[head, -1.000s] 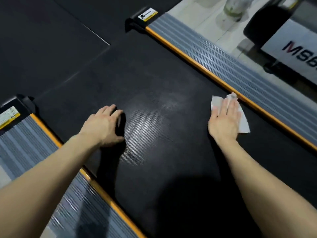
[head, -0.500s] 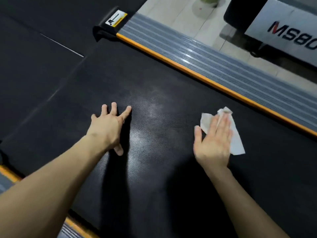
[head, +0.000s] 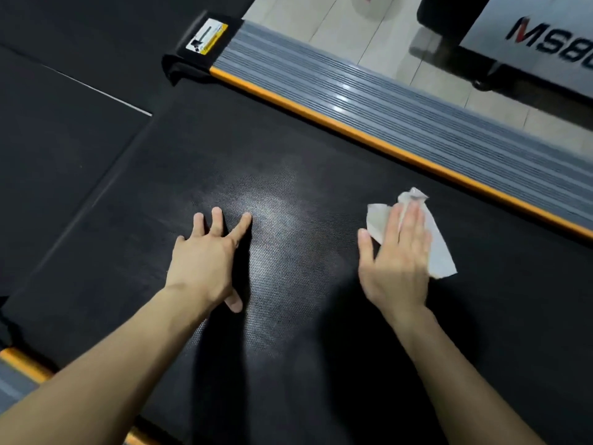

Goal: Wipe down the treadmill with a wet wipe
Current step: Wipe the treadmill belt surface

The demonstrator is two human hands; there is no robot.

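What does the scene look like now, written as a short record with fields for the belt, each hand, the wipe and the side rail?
belt: black, textured, with a dull sheen near its middle
left hand: flat on the belt, fingers spread, holds nothing
right hand: flat, fingers straight, presses the wipe onto the belt
wipe: white, creased, partly under the right hand, apart from the rail
rail: grey, ribbed, orange edge, a yellow label at its end
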